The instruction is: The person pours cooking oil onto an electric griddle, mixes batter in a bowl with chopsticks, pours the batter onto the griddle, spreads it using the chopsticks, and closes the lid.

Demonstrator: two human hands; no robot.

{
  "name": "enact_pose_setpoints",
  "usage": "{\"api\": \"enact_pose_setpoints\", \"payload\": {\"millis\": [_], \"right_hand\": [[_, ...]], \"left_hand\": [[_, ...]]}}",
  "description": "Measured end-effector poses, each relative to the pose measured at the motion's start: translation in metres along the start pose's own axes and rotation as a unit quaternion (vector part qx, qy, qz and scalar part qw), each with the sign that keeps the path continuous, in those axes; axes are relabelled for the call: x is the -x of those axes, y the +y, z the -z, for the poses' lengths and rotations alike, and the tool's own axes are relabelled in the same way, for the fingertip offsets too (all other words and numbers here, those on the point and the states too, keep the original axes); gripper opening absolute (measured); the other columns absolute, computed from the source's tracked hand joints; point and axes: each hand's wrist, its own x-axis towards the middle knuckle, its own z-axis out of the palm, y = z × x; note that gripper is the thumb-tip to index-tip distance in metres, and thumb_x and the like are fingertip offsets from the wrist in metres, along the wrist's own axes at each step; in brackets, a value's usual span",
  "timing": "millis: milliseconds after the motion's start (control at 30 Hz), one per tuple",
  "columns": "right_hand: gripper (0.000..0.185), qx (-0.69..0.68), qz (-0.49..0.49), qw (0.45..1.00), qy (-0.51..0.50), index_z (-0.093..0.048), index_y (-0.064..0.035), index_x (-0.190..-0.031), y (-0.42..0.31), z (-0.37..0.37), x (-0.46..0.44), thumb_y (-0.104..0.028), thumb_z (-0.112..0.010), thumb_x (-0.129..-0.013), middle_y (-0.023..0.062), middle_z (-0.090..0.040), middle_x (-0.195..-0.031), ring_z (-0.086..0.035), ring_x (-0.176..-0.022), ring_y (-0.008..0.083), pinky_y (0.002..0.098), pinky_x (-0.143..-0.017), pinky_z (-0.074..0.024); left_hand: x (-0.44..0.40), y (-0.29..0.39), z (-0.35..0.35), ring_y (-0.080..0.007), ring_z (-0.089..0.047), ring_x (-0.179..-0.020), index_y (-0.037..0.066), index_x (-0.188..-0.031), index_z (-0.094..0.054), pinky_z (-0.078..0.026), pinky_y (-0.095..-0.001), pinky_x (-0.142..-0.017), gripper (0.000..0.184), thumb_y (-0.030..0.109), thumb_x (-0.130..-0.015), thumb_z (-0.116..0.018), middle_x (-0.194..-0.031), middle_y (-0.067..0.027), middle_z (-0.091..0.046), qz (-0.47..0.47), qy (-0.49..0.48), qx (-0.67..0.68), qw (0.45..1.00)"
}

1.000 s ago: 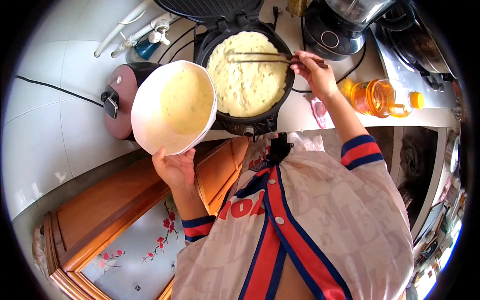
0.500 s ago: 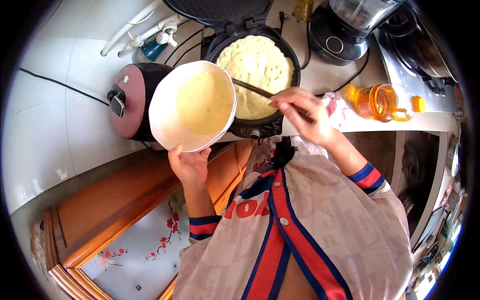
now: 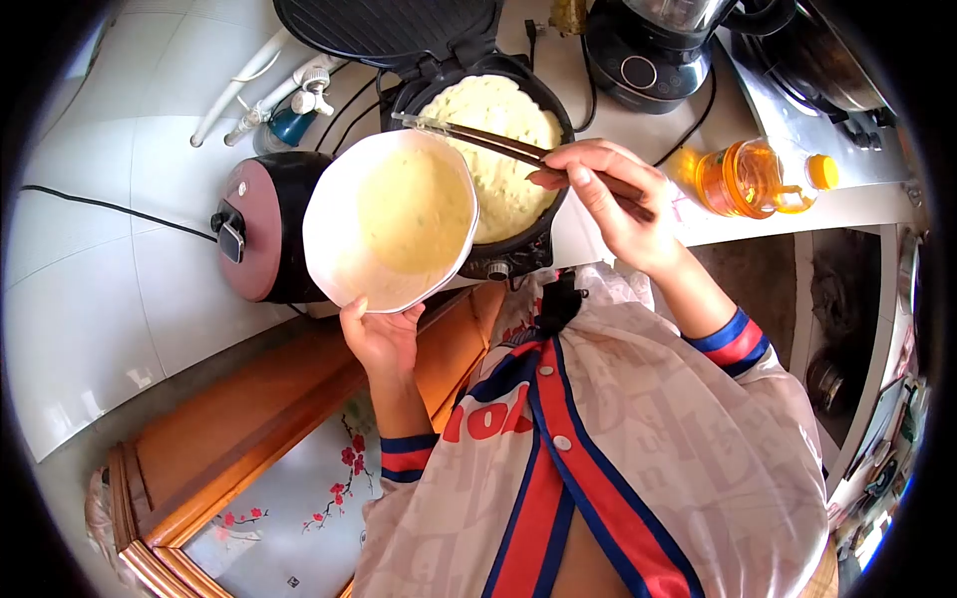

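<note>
My left hand (image 3: 382, 337) grips the lower rim of a white bowl (image 3: 329, 214), tilted so its inside faces me. Pale yellow batter (image 3: 414, 214) coats the bottom of the bowl. In my right hand (image 3: 623, 204) is a pair of dark chopsticks (image 3: 503, 146), pointing left with pale, batter-smeared tips above the bowl's upper rim. Behind them, a round layer of batter (image 3: 508, 189) flecked with green lies in an open black electric griddle (image 3: 563, 120). The bowl hides part of the griddle's left edge.
A pink and black rice cooker (image 3: 267, 227) stands left of the bowl. The griddle's raised lid (image 3: 389, 30) is at the back. On the right are a blender base (image 3: 638, 70) and an oil bottle (image 3: 743, 179) lying on its side. Cords cross the counter.
The chopsticks have risen from low over the griddle to above the bowl's rim, and their tips now point further left. My left hand keeps its grip on the bowl. The view has shifted slightly.
</note>
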Motion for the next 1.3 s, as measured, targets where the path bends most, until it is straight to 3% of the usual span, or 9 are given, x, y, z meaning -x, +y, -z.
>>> {"api": "enact_pose_setpoints", "payload": {"millis": [133,200,300,400,433,700,1000,1200,1300], "right_hand": [[0.018,0.030,-0.004,1.000,0.005,-0.060,0.0076,-0.101,-0.005,0.013,0.002,-0.004,-0.050,-0.093,0.0130,-0.061,-0.098,-0.065,-0.091,0.0206,0.0270,-0.078,-0.0518],[0.017,0.034,-0.007,0.999,0.029,-0.061,0.0065,-0.100,-0.003,0.015,0.003,-0.004,-0.052,-0.092,0.0121,-0.062,-0.094,-0.065,-0.088,0.0191,0.0263,-0.076,-0.0522],[0.014,0.164,-0.019,0.986,-0.002,-0.064,0.0028,-0.097,-0.004,0.019,0.006,-0.005,-0.058,-0.087,0.0120,-0.063,-0.084,-0.063,-0.074,0.0156,0.0265,-0.065,-0.0514],[0.014,0.159,0.002,0.987,-0.022,-0.064,0.0008,-0.097,0.005,0.017,0.010,-0.005,-0.060,-0.085,0.0126,-0.064,-0.084,-0.063,-0.073,0.0220,0.0290,-0.063,-0.0509],[0.016,0.232,0.086,0.968,-0.044,-0.064,-0.0005,-0.097,0.016,0.019,0.010,-0.004,-0.061,-0.082,0.0133,-0.063,-0.086,-0.063,-0.074,0.0275,0.0320,-0.064,-0.0512],[0.022,0.254,0.096,0.959,-0.087,-0.061,-0.0035,-0.101,-0.004,-0.007,0.026,-0.003,-0.063,-0.078,0.0107,-0.060,-0.092,-0.063,-0.073,0.0267,0.0349,-0.064,-0.0541],[0.034,0.240,0.195,0.948,-0.077,-0.061,-0.0001,-0.101,-0.006,-0.012,0.016,-0.001,-0.068,-0.068,0.0152,-0.056,-0.098,-0.062,-0.077,0.0277,0.0343,-0.065,-0.0527],[0.043,0.235,0.227,0.943,-0.061,-0.056,-0.0002,-0.103,-0.004,-0.007,0.012,-0.005,-0.065,-0.061,0.0112,-0.052,-0.092,-0.058,-0.076,0.0278,0.0343,-0.067,-0.0502],[0.027,0.206,0.214,0.951,-0.083,-0.062,-0.0003,-0.099,-0.003,-0.001,0.009,0.001,-0.067,-0.073,0.0141,-0.059,-0.095,-0.061,-0.070,0.0275,0.0345,-0.062,-0.0510]], "left_hand": [[0.000,0.002,0.003,-0.0249,-0.061,-0.090,0.007,-0.126,-0.042,-0.053,-0.0343,-0.062,0.057,0.038,-0.078,-0.049,-0.114,-0.0109,-0.056,-0.003,0.007,-0.002,1.000],[-0.002,0.008,0.012,-0.0263,-0.059,-0.101,0.007,-0.130,-0.040,-0.054,-0.0379,-0.072,0.063,0.040,-0.077,-0.049,-0.121,-0.0116,-0.053,0.008,-0.085,0.063,0.994],[-0.004,0.017,0.005,-0.0270,-0.052,-0.115,0.009,-0.135,-0.037,-0.050,-0.0433,-0.086,0.067,0.044,-0.078,-0.046,-0.129,-0.0113,-0.048,-0.009,-0.089,0.093,0.992],[-0.006,0.025,0.005,-0.0261,-0.044,-0.124,0.013,-0.138,-0.035,-0.044,-0.0462,-0.096,0.068,0.046,-0.079,-0.043,-0.136,-0.0085,-0.043,-0.023,-0.086,0.056,0.994],[-0.010,0.026,0.005,-0.0252,-0.048,-0.120,0.015,-0.136,-0.039,-0.047,-0.0446,-0.092,0.067,0.049,-0.078,-0.042,-0.133,-0.0057,-0.047,-0.034,-0.057,0.031,0.997],[-0.014,0.031,0.003,-0.0244,-0.055,-0.111,0.015,-0.130,-0.046,-0.051,-0.0405,-0.084,0.067,0.051,-0.075,-0.044,-0.125,-0.0043,-0.053,-0.034,-0.137,0.035,0.989],[-0.016,0.018,0.003,-0.0257,-0.050,-0.118,0.015,-0.136,-0.038,-0.046,-0.0459,-0.092,0.072,0.052,-0.074,-0.045,-0.131,-0.0072,-0.047,-0.022,-0.117,0.013,0.993],[-0.013,0.013,0.000,-0.0283,-0.047,-0.120,0.010,-0.136,-0.036,-0.042,-0.0479,-0.097,0.072,0.048,-0.076,-0.044,-0.131,-0.0102,-0.046,-0.062,-0.098,0.003,0.993],[-0.014,0.012,0.002,-0.0296,-0.047,-0.120,0.005,-0.135,-0.036,-0.041,-0.0463,-0.098,0.071,0.044,-0.076,-0.043,-0.131,-0.0128,-0.046,-0.084,-0.090,-0.036,0.992]]}}
